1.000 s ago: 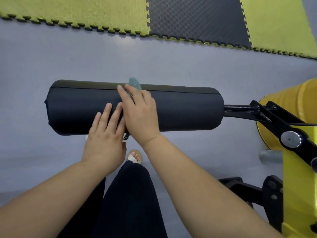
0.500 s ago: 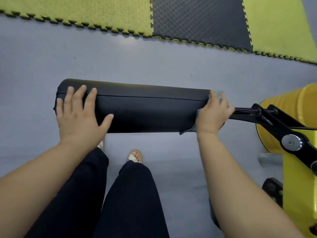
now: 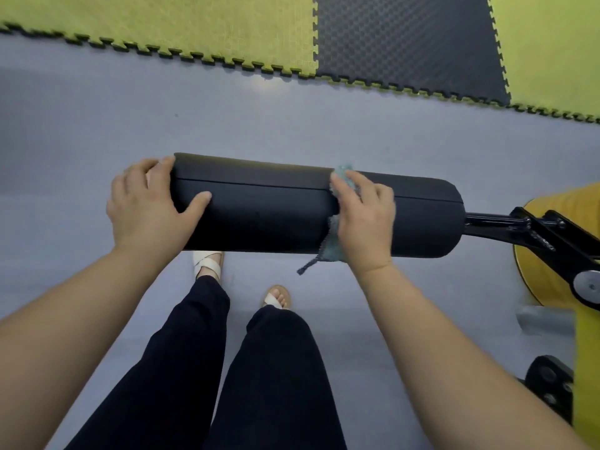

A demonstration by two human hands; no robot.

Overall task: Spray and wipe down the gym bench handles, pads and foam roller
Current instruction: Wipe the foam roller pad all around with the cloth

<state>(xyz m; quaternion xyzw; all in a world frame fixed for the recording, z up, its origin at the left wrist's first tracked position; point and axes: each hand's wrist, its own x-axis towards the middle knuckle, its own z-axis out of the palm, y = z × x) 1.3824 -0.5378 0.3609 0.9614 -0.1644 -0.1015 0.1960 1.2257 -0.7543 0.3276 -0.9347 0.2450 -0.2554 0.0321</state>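
Note:
A black foam roller (image 3: pixel 269 212) lies horizontally across the middle of the view, fixed at its right end to a black metal arm (image 3: pixel 506 222). My left hand (image 3: pixel 146 206) grips the roller's left end, fingers over the end cap and thumb on the front. My right hand (image 3: pixel 365 219) presses a teal cloth (image 3: pixel 331 248) flat against the roller right of centre. The cloth sticks out above my fingers and hangs below the roller.
The yellow bench frame (image 3: pixel 584 368) with its black pivot bracket (image 3: pixel 581 274) fills the right edge. Grey floor lies beyond the roller, with yellow and black puzzle mats (image 3: pixel 406 43) at the top. My legs and sandalled feet (image 3: pixel 207 266) stand under the roller.
My right hand slid the cloth leftward from the roller's right end toward the centre. My left hand shifted from the roller's top surface onto its left end cap.

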